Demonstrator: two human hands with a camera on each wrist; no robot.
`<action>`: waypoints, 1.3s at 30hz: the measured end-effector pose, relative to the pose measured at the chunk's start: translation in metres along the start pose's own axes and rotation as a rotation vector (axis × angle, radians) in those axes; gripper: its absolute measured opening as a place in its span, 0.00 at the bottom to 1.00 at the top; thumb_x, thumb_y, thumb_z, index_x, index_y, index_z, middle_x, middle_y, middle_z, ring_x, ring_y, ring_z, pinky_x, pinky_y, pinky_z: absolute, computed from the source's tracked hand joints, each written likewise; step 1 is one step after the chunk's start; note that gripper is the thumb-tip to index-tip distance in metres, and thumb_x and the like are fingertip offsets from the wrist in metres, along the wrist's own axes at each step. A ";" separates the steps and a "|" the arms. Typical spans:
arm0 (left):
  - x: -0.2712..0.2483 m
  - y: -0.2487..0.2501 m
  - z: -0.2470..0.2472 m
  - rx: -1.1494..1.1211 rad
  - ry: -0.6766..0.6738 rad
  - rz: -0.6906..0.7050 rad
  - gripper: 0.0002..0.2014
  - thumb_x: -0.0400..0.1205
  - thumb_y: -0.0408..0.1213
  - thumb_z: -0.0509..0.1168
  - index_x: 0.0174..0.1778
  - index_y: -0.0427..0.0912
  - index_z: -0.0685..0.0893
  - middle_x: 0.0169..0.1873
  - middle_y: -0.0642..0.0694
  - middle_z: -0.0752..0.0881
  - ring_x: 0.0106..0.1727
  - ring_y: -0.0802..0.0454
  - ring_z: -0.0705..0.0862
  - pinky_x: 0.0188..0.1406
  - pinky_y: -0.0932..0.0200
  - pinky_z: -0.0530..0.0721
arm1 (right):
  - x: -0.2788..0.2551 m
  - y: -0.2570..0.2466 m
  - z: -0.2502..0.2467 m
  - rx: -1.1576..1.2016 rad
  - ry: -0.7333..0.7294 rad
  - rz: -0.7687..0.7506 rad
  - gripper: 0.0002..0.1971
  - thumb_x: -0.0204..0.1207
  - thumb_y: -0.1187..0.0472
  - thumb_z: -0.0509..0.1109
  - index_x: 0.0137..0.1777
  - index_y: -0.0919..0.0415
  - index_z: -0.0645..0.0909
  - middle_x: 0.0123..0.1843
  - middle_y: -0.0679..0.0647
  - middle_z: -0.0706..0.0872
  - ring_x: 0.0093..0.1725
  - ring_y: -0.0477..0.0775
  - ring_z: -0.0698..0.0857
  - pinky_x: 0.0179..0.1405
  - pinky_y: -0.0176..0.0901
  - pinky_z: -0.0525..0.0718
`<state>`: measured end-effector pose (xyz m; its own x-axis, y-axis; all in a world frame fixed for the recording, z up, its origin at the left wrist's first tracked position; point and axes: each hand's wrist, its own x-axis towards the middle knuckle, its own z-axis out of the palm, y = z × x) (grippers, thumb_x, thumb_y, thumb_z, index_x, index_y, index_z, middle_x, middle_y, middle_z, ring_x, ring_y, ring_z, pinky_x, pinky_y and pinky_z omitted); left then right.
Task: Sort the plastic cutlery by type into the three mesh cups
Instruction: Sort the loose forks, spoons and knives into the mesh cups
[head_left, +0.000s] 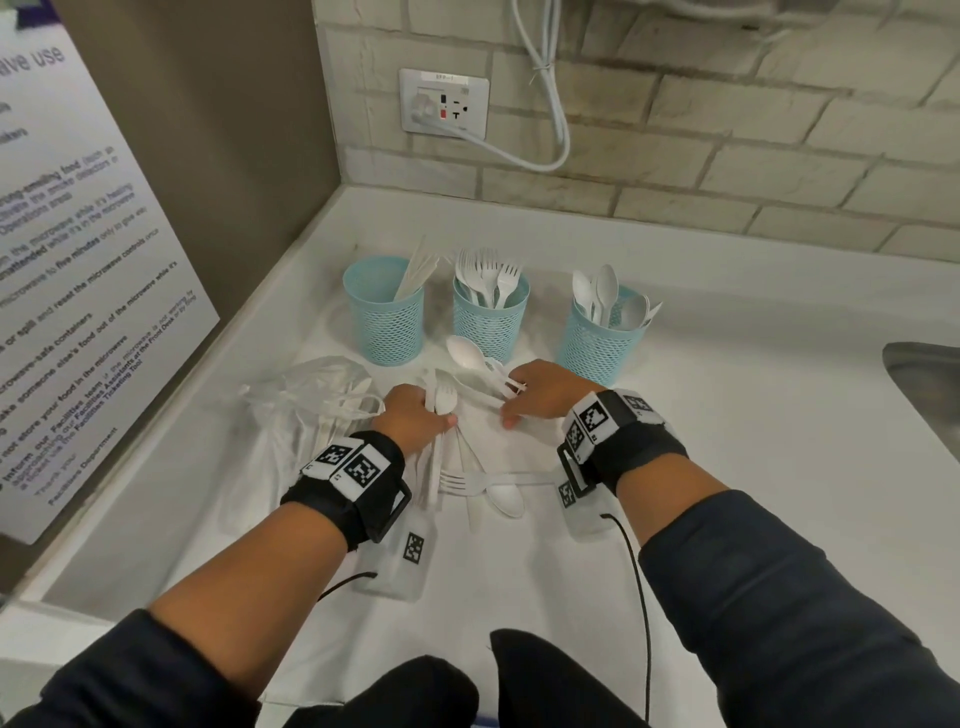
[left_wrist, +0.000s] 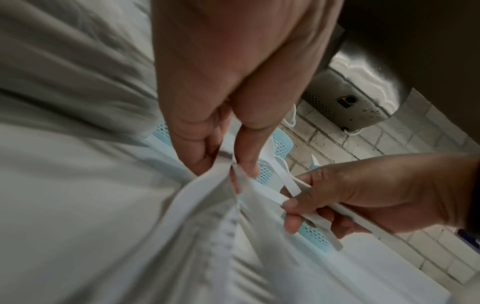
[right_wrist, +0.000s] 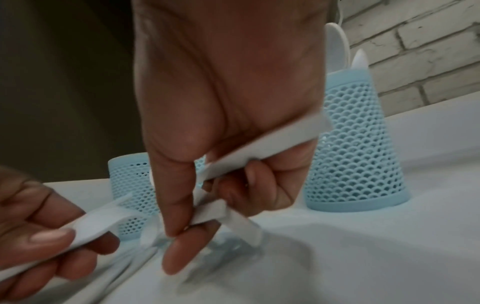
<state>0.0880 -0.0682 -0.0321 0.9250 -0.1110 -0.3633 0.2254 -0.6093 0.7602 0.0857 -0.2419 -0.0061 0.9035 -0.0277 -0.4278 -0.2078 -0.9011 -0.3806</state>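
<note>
Spoons (head_left: 475, 361) pinched in right hand (head_left: 545, 395), cutlery (head_left: 441, 402) gripped in left hand (head_left: 415, 415); risk: mixed handfuls, wrong-cup drops ahead.

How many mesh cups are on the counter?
3, in a row near the wall: left cup with knives, middle cup with forks, right cup with spoons. None seems hidden.

Right hand (right_wrist: 228, 115) curled round white plastic handles (right_wrist: 262, 152), thumb pointing down, left hand (right_wrist: 39, 236) pinching another white handle (right_wrist: 96, 226), two blue mesh cups (right_wrist: 355, 144) behind on white counter (right_wrist: 363, 257), brick wall (right_wrist: 415, 51)
</note>
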 end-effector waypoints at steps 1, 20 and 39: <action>0.002 -0.001 0.001 -0.031 -0.013 0.002 0.16 0.76 0.33 0.71 0.57 0.28 0.84 0.49 0.36 0.86 0.53 0.42 0.84 0.52 0.58 0.78 | -0.001 0.001 -0.002 0.020 -0.026 0.002 0.14 0.69 0.56 0.75 0.51 0.61 0.83 0.44 0.50 0.81 0.47 0.52 0.78 0.43 0.39 0.72; 0.005 0.016 0.013 -0.606 -0.112 -0.090 0.07 0.86 0.27 0.55 0.57 0.31 0.75 0.37 0.37 0.84 0.30 0.49 0.86 0.33 0.56 0.87 | -0.011 0.012 0.000 0.641 -0.379 0.115 0.12 0.82 0.61 0.63 0.61 0.65 0.80 0.47 0.50 0.89 0.33 0.40 0.85 0.29 0.31 0.81; -0.001 0.013 0.018 -0.640 -0.178 0.005 0.12 0.76 0.18 0.66 0.54 0.30 0.82 0.43 0.38 0.86 0.40 0.47 0.86 0.37 0.56 0.87 | -0.014 0.006 0.010 0.712 -0.283 0.085 0.11 0.78 0.57 0.69 0.53 0.64 0.84 0.48 0.56 0.89 0.42 0.48 0.87 0.44 0.36 0.87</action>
<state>0.0840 -0.0904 -0.0317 0.8744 -0.2741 -0.4003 0.4089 -0.0279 0.9122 0.0679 -0.2428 -0.0112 0.7636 0.1138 -0.6356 -0.5497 -0.4020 -0.7323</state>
